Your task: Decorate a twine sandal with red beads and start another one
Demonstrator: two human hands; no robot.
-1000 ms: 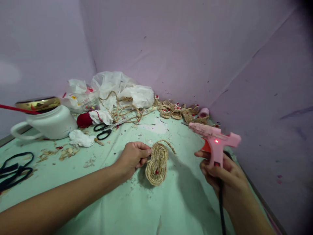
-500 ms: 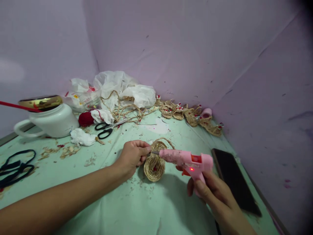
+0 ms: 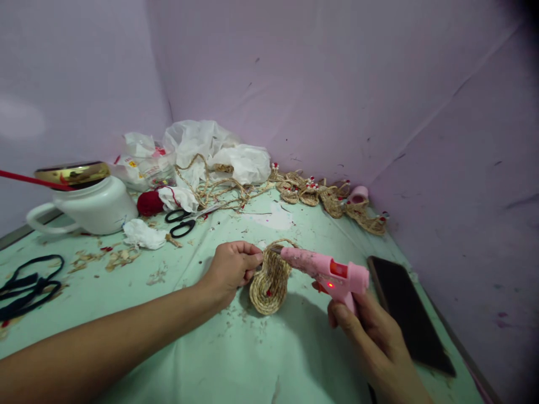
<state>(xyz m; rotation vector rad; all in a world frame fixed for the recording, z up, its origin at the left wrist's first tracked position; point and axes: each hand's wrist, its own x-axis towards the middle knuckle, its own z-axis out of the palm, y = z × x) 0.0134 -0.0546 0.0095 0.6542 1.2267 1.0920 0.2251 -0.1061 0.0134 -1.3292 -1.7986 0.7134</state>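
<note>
A coiled jute sole-shaped piece (image 3: 269, 280) lies on the green cloth (image 3: 202, 348) at the centre. My left hand (image 3: 231, 268) pinches its left edge, fingers closed on the jute. My right hand (image 3: 370, 342) grips a pink glue gun (image 3: 326, 272) with a red light lit. The gun's nozzle points left and rests at the top of the jute piece, close to my left fingertips.
A black phone (image 3: 406, 314) lies at the right. Several finished jute pieces (image 3: 332, 199) line the back wall. Black scissors (image 3: 182, 221), loose jute cord (image 3: 214, 191), plastic bags (image 3: 202, 148), a white pot with a gold lid (image 3: 84, 199) and black straps (image 3: 25, 283) sit to the left.
My right hand brought the glue gun down and left from beside the wall to the jute piece. The left hand stayed on the piece's edge.
</note>
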